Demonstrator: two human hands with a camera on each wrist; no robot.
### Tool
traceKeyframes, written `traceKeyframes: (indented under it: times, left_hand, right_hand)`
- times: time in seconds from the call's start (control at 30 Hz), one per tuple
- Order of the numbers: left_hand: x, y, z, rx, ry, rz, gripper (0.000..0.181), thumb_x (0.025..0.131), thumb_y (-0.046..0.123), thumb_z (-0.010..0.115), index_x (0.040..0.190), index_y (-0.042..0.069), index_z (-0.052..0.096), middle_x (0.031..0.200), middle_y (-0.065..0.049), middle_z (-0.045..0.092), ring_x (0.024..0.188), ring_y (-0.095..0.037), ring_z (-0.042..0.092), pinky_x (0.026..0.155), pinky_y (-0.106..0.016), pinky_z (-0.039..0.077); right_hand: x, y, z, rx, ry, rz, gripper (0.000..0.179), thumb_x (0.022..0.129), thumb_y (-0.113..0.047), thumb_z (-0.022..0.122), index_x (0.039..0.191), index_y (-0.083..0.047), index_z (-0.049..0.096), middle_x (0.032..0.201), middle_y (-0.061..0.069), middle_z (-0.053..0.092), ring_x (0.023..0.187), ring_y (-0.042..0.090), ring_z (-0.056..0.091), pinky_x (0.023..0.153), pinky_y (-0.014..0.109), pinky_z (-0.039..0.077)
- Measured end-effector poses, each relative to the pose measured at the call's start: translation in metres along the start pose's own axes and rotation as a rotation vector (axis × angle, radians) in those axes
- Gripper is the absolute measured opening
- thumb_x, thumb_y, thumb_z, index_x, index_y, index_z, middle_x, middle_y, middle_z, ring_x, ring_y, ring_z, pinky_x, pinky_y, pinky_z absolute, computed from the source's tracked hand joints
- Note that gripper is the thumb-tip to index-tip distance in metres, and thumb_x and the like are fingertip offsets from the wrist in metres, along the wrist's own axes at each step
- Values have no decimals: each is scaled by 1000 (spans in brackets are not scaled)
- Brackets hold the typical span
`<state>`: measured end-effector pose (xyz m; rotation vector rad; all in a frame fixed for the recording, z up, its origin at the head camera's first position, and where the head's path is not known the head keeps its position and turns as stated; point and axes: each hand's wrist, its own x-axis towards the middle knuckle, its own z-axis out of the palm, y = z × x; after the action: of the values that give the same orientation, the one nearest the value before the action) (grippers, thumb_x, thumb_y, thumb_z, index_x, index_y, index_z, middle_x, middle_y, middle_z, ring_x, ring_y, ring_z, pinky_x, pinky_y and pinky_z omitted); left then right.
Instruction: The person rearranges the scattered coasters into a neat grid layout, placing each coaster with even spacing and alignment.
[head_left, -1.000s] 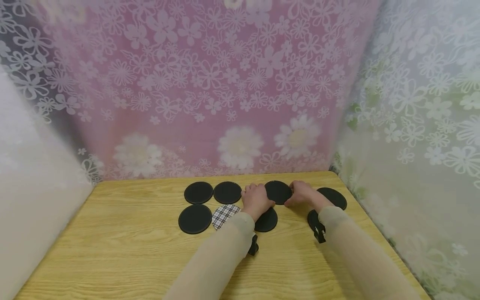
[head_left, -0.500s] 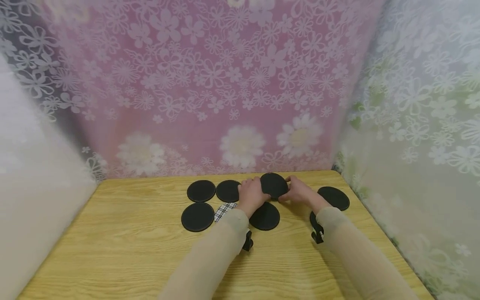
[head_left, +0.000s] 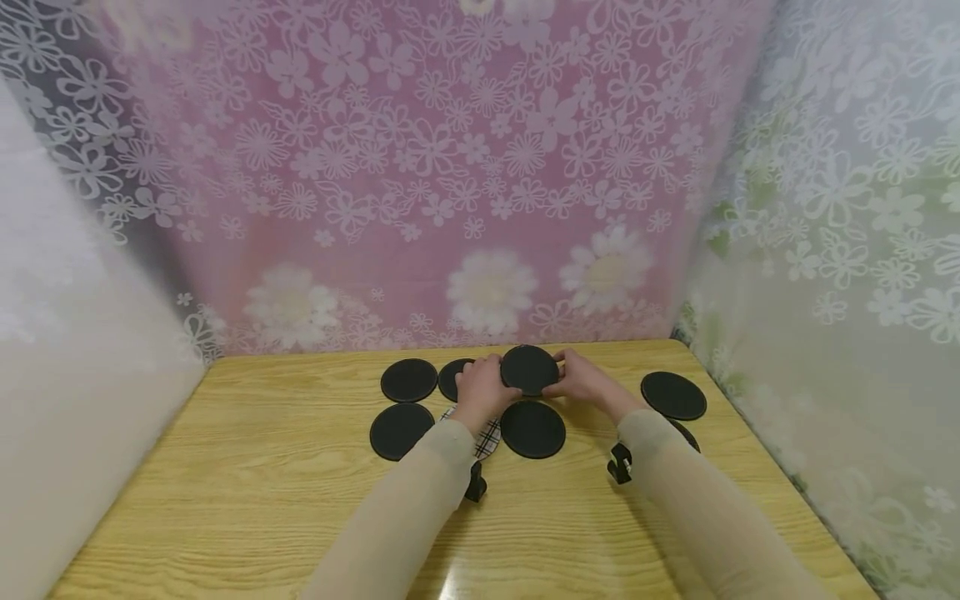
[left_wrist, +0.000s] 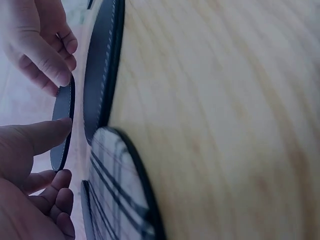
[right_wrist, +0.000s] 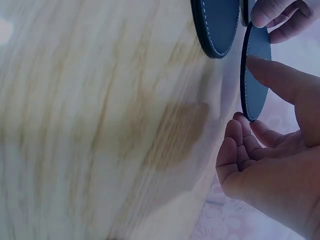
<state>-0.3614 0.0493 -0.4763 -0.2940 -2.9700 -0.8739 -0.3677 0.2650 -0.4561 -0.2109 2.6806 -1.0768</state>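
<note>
Both hands hold a round black coaster (head_left: 529,371) with a stitched rim, at the back of the table. My left hand (head_left: 483,392) grips its left edge, the thumb lying on top in the left wrist view. On the opposite edge, my right hand (head_left: 588,385) pinches it between thumb and fingers. Right in front lies another black coaster (head_left: 533,430). A plaid coaster (left_wrist: 120,185) is partly hidden under the left wrist in the head view. Behind the left hand, a black coaster (head_left: 452,379) is half covered.
Two black coasters, one at the back (head_left: 408,380) and one nearer (head_left: 401,432), lie on the left. At the right are a black coaster (head_left: 673,395) and another (head_left: 684,433) mostly hidden by the sleeve. Floral curtains (head_left: 480,167) border the wooden table (head_left: 262,500).
Both hands have shifted left with the black coaster between them, moving it slightly back at first. It now sits behind the front black coaster, closer to the back row's left pair.
</note>
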Motion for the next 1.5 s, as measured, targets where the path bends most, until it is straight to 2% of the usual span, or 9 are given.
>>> traceKeyframes:
  times: [0.17, 0.47, 0.67, 0.73, 0.8, 0.93, 1.0, 1.23, 1.5]
  left_hand:
    - [-1, -5, 0, -18, 0, 0, 69, 96, 37, 90, 153, 8, 62, 144, -17, 67, 133, -42, 56, 113, -62, 38]
    - [-3, -8, -2, -15, -11, -10, 67, 96, 35, 91, 151, 8, 64, 141, -18, 66, 132, -41, 56, 114, -61, 38]
    - [-1, -10, -1, 2, -22, -23, 60, 98, 35, 89, 147, 9, 68, 143, -17, 64, 132, -40, 55, 115, -61, 36]
    - [1, -10, -1, 5, -23, -20, 60, 98, 36, 88, 147, 8, 68, 144, -18, 63, 133, -41, 55, 116, -62, 36]
    - [2, -11, -1, 12, -26, -15, 61, 99, 37, 87, 148, 7, 67, 145, -19, 61, 134, -42, 54, 116, -62, 36]
    - [4, -11, -2, 34, -34, -2, 65, 100, 40, 85, 151, 6, 65, 146, -21, 59, 135, -43, 54, 116, -63, 36]
    - [4, -11, -3, 40, -48, 0, 67, 101, 42, 84, 153, 6, 64, 147, -21, 59, 135, -43, 54, 116, -63, 37]
    - [3, -11, -9, 44, -75, 3, 66, 102, 41, 82, 155, 5, 62, 151, -23, 57, 138, -44, 53, 116, -62, 38]
    - [2, -16, -6, 48, -92, 8, 63, 104, 39, 81, 155, 7, 63, 154, -22, 55, 141, -44, 51, 117, -60, 38]
  right_hand:
    - [2, -1, 5, 3, -1, 15, 77, 101, -12, 83, 157, 13, 36, 136, 33, 63, 126, 45, 65, 106, 56, 52]
    - [4, 0, 10, 14, -6, 26, 66, 105, -11, 76, 154, 11, 38, 129, 29, 65, 103, 35, 69, 90, 46, 56]
    - [6, -2, 11, -17, 10, 12, 64, 106, -12, 74, 154, 13, 41, 125, 24, 60, 98, 31, 64, 96, 49, 54]
    - [8, -1, 10, -32, 8, -3, 64, 106, -12, 74, 153, 15, 42, 116, 19, 60, 90, 26, 63, 93, 47, 54]
    - [11, -1, 9, -47, 1, -28, 59, 106, -12, 74, 148, 18, 45, 97, 12, 58, 77, 20, 57, 84, 42, 52]
    - [14, 0, 7, -97, -21, -84, 47, 105, -12, 72, 134, 19, 52, 74, 3, 45, 63, 14, 42, 70, 34, 40]
    - [15, 0, 6, -114, -29, -84, 46, 105, -13, 73, 133, 18, 53, 78, 3, 45, 64, 14, 42, 70, 33, 38]
    - [13, 3, 5, -96, -43, -39, 65, 105, -14, 74, 152, 20, 44, 102, 13, 52, 82, 20, 52, 81, 37, 43]
    - [9, 7, 4, -75, -52, -54, 61, 105, -12, 75, 148, 20, 48, 119, 24, 60, 92, 26, 62, 94, 48, 53]
